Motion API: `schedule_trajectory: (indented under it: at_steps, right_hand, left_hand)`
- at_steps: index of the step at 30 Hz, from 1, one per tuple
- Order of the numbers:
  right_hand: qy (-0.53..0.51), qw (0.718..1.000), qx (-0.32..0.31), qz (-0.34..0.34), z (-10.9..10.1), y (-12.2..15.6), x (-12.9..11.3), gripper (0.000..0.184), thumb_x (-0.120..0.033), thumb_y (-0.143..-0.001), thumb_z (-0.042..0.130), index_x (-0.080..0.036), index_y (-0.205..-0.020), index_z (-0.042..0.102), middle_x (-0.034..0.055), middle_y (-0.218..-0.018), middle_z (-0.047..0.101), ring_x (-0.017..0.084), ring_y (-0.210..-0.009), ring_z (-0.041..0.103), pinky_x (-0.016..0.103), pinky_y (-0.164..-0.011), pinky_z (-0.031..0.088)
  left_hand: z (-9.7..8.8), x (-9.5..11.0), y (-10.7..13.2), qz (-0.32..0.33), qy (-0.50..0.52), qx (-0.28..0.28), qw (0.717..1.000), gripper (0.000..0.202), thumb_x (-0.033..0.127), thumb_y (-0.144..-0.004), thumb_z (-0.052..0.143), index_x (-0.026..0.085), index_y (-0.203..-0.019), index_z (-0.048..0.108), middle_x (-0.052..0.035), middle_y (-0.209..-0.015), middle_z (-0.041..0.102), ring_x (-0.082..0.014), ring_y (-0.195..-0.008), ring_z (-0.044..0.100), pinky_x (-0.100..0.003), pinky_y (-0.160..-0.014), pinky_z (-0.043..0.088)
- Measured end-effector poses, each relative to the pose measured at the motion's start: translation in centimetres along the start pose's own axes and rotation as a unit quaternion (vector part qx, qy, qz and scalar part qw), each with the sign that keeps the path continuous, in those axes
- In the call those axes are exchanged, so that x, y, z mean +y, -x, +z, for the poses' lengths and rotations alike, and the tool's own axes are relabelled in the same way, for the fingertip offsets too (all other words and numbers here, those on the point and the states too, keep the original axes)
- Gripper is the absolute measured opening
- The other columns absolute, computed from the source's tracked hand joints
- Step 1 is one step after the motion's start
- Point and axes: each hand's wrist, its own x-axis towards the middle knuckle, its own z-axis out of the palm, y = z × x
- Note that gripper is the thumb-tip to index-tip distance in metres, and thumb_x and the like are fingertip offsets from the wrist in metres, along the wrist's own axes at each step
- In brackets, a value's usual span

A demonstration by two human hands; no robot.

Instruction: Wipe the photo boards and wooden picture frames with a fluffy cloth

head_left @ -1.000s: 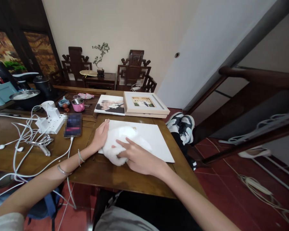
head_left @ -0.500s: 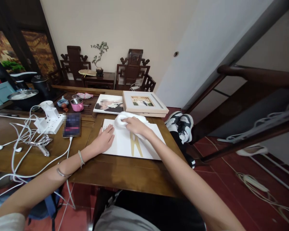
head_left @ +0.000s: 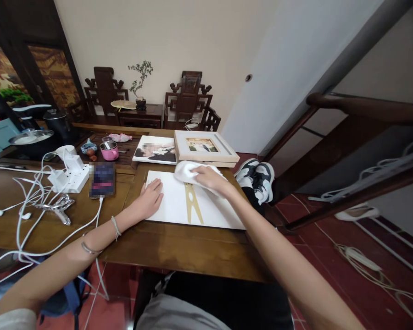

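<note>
A flat white board (head_left: 168,201) with a gold design (head_left: 193,206) on it lies on the wooden table in front of me. My left hand (head_left: 150,197) rests on the board's left edge with its fingers stretched out. Bunched in my right hand (head_left: 209,178) is a white cloth (head_left: 187,170), pressed against the far part of the board. The cloth and my right forearm cover some of the board's far and right side.
Behind the board lie a photo panel (head_left: 154,150) and a framed picture (head_left: 206,145). To the left are a phone (head_left: 102,179), a white power strip (head_left: 76,176) with tangled cables and a pink cup (head_left: 109,150). Another person's shoes (head_left: 261,178) show beyond the table's right end.
My right hand has slid the white cloth to the right along the board, uncovering more of the gold design. My left hand stays in place.
</note>
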Motion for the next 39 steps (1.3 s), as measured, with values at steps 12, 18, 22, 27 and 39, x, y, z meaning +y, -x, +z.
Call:
schedule_trajectory:
  at_steps: [12,18,22,27,39]
  right_hand:
    - [-0.01,0.996,-0.031,-0.089,1.5,17.0,2.5,0.048,-0.004,-0.063,0.04,-0.021,-0.098,0.068,0.0075,-0.146,0.049,0.027,-0.141,0.031,0.051,-0.117,0.023]
    - [0.006,0.993,-0.021,-0.118,0.8,13.4,4.6,0.046,-0.006,-0.066,0.039,-0.018,-0.1,0.067,0.0115,-0.131,0.062,0.03,-0.136,0.041,0.053,-0.112,0.031]
    - [0.015,0.994,0.009,-0.111,0.8,6.6,5.7,0.042,-0.006,-0.067,0.038,-0.018,-0.095,0.068,0.0083,-0.101,0.074,0.029,-0.114,0.062,0.053,-0.112,0.029]
    - [0.016,0.994,0.029,-0.102,1.1,3.4,5.9,0.039,-0.007,-0.068,0.038,-0.018,-0.092,0.067,0.0085,-0.095,0.074,0.03,-0.109,0.063,0.055,-0.111,0.028]
    - [0.003,0.994,-0.036,-0.105,0.3,19.0,4.0,0.047,-0.008,-0.069,0.041,-0.025,-0.104,0.068,0.0025,-0.144,0.051,0.031,-0.137,0.039,0.047,-0.101,0.047]
  left_hand:
    - [0.4,-0.1,-0.1,-0.001,-0.015,0.004,1.0,0.042,0.022,-0.097,0.028,0.014,-0.136,0.042,-0.0178,-0.151,0.037,-0.0267,-0.145,0.027,-0.056,-0.116,0.023]
    - [0.4,-0.2,-0.1,0.0,-0.016,0.007,1.0,0.043,0.023,-0.097,0.027,0.014,-0.137,0.041,-0.0182,-0.151,0.036,-0.0269,-0.144,0.027,-0.057,-0.116,0.023]
    - [0.1,-0.1,-0.1,-0.001,-0.013,-0.004,1.0,0.043,0.022,-0.097,0.026,0.013,-0.137,0.041,-0.0183,-0.151,0.036,-0.0272,-0.145,0.026,-0.057,-0.116,0.023]
    - [0.0,0.0,-0.1,-0.001,-0.013,-0.007,1.0,0.044,0.023,-0.097,0.026,0.012,-0.137,0.041,-0.0183,-0.152,0.036,-0.0274,-0.145,0.026,-0.057,-0.116,0.023]
    - [-0.1,0.5,0.1,-0.004,-0.025,-0.001,1.0,0.044,0.02,-0.096,0.028,0.011,-0.137,0.041,-0.0189,-0.151,0.036,-0.0275,-0.144,0.028,-0.056,-0.116,0.023]
